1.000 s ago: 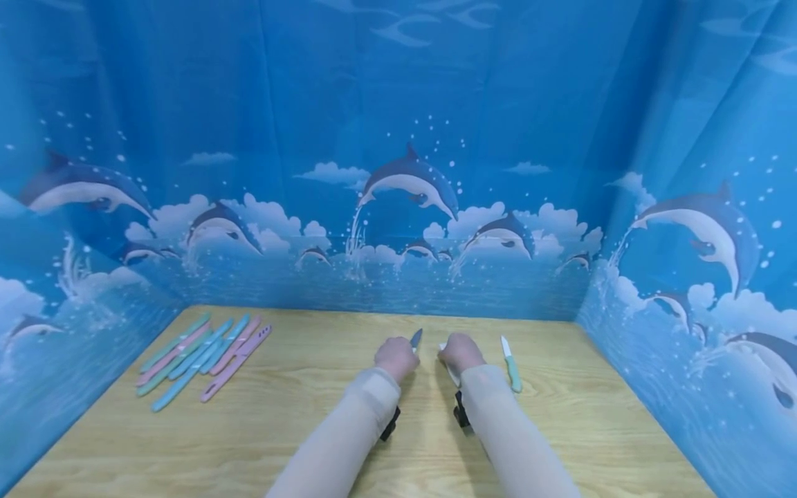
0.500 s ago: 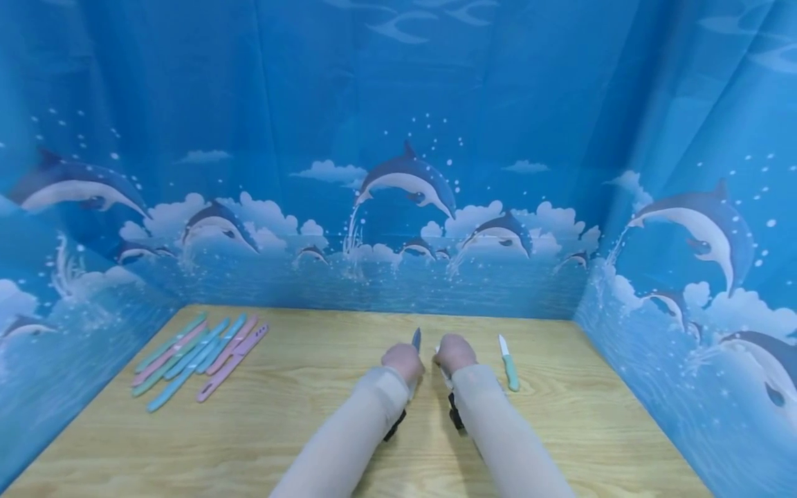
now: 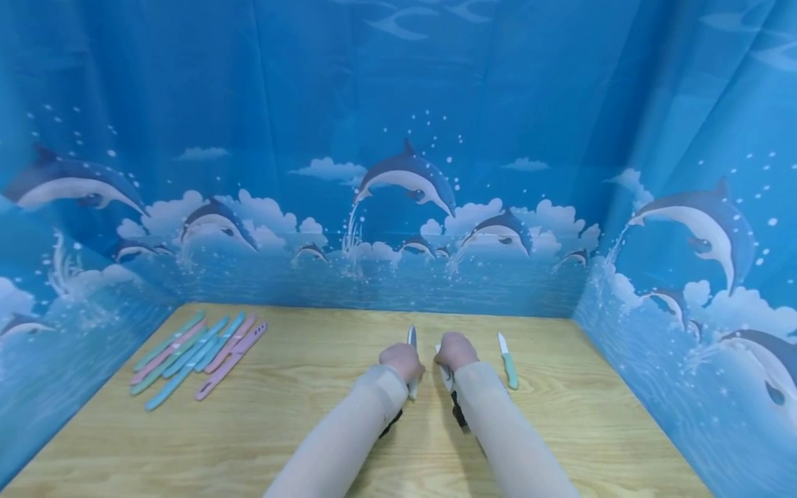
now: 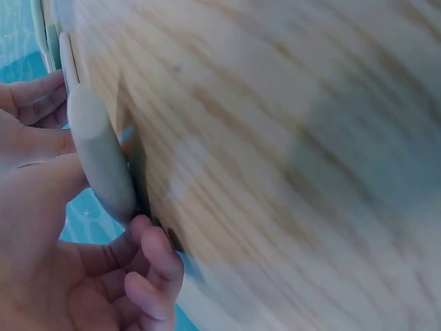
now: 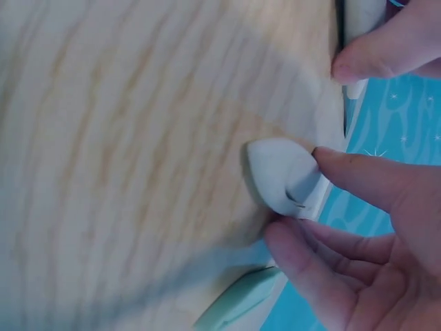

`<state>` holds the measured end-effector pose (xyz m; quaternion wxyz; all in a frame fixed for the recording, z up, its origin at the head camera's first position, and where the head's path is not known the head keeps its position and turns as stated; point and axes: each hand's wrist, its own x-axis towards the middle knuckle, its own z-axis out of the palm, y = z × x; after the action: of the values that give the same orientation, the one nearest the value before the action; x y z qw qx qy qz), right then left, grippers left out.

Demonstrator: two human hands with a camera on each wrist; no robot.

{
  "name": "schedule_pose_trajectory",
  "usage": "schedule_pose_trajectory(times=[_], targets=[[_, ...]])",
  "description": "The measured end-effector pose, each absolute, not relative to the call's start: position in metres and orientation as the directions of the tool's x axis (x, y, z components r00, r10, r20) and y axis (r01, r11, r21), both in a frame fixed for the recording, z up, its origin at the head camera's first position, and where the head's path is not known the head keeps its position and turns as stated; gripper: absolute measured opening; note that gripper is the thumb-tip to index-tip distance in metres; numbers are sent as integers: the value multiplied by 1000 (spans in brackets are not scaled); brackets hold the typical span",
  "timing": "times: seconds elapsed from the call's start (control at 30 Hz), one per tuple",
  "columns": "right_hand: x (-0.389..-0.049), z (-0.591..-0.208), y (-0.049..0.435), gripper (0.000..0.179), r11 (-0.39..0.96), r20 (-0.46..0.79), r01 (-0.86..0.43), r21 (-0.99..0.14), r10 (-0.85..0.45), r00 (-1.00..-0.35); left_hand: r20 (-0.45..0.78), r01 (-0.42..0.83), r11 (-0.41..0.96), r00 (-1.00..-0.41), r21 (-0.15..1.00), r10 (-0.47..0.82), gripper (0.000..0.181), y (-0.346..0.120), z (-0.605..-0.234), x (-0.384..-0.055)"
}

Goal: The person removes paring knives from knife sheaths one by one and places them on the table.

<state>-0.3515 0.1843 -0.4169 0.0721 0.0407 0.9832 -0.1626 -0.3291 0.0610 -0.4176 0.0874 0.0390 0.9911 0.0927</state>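
In the head view my left hand pinches a knife by its cream handle; the bare blade points to the far side. In the left wrist view the thumb and fingers hold that rounded handle low over the wood. A short gap to the right, my right hand pinches a white, elongated thing like a knife cover. The right wrist view shows a dark slit in its rounded white end; the rest is hidden. A small green-handled knife lies right of this hand.
Several pastel knives or covers in green, pink and blue lie in an overlapping pile at the table's left. The wood-grain table is bounded by a blue dolphin-print curtain at the back and both sides.
The knife in my left hand has turned from leaning right to pointing nearly straight away, and its handle end now shows below the hand. Both hands have drawn slightly closer together.
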Motion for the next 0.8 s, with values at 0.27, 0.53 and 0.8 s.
schedule_pose_trajectory(times=[0.27, 0.53, 0.8], targets=[[-354, -419, 185, 15, 936, -145, 113, -332, 68, -987, -173, 84, 983, -979, 162, 113, 39, 63, -413, -327], [-352, -419, 186, 15, 931, -139, 113, -347, 67, -988, -178, 75, 984, -979, 159, 103, 40, 64, -412, -326], [-350, -419, 187, 17, 925, -137, 111, -362, 65, -988, -173, 70, 980, -980, 188, 103, 48, 64, -417, -329]])
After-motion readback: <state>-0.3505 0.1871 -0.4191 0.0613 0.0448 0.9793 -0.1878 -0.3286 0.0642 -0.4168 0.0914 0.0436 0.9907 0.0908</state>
